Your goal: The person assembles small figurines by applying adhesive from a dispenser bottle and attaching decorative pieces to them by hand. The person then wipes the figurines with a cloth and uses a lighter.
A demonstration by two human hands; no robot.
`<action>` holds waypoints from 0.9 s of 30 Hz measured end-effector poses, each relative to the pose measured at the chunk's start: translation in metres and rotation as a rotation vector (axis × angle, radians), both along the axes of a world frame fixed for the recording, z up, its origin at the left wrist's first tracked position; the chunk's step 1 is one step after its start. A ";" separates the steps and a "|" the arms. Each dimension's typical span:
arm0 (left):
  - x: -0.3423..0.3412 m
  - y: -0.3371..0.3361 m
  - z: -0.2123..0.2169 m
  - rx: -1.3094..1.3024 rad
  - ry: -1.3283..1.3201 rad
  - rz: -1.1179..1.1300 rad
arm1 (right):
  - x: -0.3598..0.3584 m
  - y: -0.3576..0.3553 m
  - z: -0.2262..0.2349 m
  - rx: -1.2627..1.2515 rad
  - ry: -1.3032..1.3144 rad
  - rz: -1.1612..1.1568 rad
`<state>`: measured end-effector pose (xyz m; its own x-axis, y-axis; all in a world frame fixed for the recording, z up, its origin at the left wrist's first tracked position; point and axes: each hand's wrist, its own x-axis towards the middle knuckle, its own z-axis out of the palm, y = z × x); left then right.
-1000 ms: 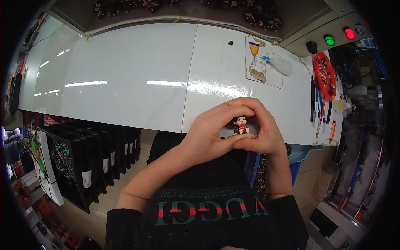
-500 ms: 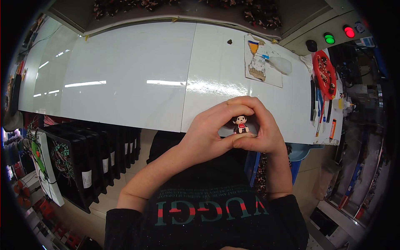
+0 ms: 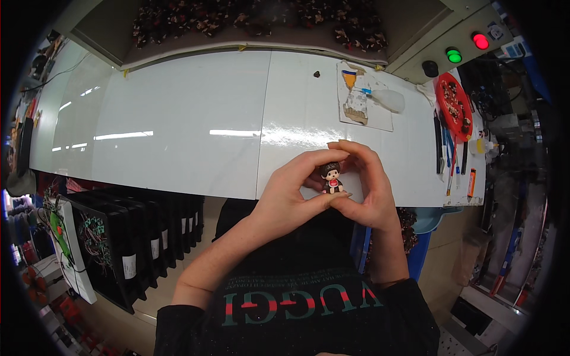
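A small figurine (image 3: 332,179) with dark brown hair, a pale face and a red patch on its chest sits upright between my two hands, over the table's near edge. My left hand (image 3: 291,185) curls around it from the left, with the thumb under its base and the fingers behind it. From the right, my right hand (image 3: 374,187) arches over it, thumb low by its feet and fingertips near its head. Both hands are closed about the figurine; the fingers behind it are partly hidden.
A stained board (image 3: 383,122) carries a squeeze bottle (image 3: 389,99). A red dish (image 3: 444,98) of small parts stands right, beside pens and brushes (image 3: 439,142) and an orange tube (image 3: 472,183). Many dark figures (image 3: 249,21) fill the far recess. Black crates (image 3: 127,237) stand lower left.
The figurine has shifted slightly left and its dark hair now shows, where fingers covered it before. My hands have loosened around its head. The whole view has tilted up a little.
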<state>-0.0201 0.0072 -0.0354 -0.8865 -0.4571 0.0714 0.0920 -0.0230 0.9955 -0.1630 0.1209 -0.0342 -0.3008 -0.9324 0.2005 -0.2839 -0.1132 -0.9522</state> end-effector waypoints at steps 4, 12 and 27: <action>-0.004 0.000 -0.008 0.009 -0.021 -0.034 | -0.004 0.003 -0.003 0.012 0.008 -0.015; 0.003 -0.005 0.000 0.000 0.008 -0.073 | 0.002 0.003 0.004 0.038 -0.031 -0.054; -0.001 -0.008 0.010 0.318 0.005 -0.184 | -0.007 0.004 0.001 -0.047 -0.030 -0.068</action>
<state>-0.0216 -0.0010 -0.0254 -0.9561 -0.2896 -0.0446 0.0618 -0.3482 0.9354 -0.1702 0.1250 -0.0330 -0.3691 -0.8994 0.2340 -0.2640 -0.1399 -0.9543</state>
